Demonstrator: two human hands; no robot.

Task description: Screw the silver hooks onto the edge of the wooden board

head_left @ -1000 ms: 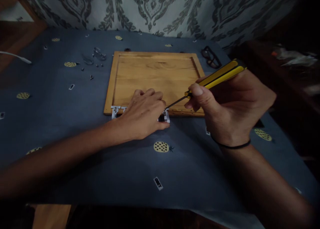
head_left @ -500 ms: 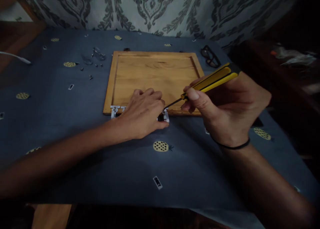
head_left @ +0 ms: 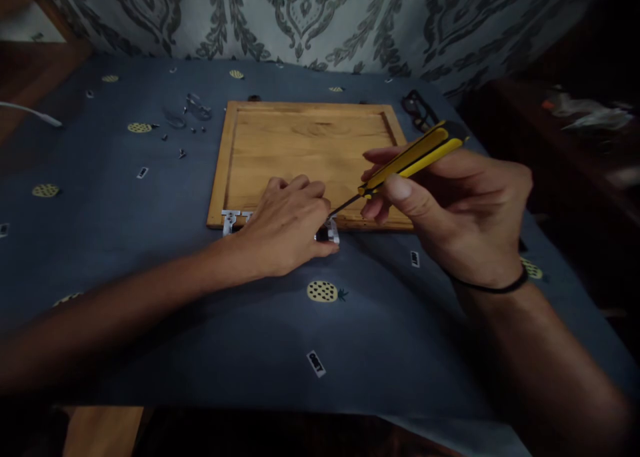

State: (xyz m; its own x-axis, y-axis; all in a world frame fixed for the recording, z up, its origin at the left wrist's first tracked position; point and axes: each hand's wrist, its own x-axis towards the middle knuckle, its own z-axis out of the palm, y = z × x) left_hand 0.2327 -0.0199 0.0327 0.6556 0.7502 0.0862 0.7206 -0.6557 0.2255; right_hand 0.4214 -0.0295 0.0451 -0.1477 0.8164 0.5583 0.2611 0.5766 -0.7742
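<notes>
A framed wooden panel (head_left: 300, 150) lies flat on the cloth. Along its near edge sits a silvery metal bracket (head_left: 229, 221), much of it covered by my left hand (head_left: 293, 227). That hand is closed over it, fingers bent on the panel and thumb by the bracket's right end. My right hand (head_left: 465, 207) grips a screwdriver (head_left: 407, 164) with a yellow and black handle. Slanting down to the left, its thin shaft points at the bracket's right end. Any screw under the tip is too small to make out.
Several small screws (head_left: 181, 153) and clear plastic bits (head_left: 197, 107) lie left of the panel. Black-framed eyeglasses (head_left: 419, 109) rest behind my right hand. A white cable (head_left: 43, 116) reaches in from the left. The blue patterned tablecloth (head_left: 165, 350) ends at the near edge.
The screwdriver handle has shifted slightly left, and my right hand has turned, its wrist moving to the right. My left hand, the panel and the bracket stay where they were.
</notes>
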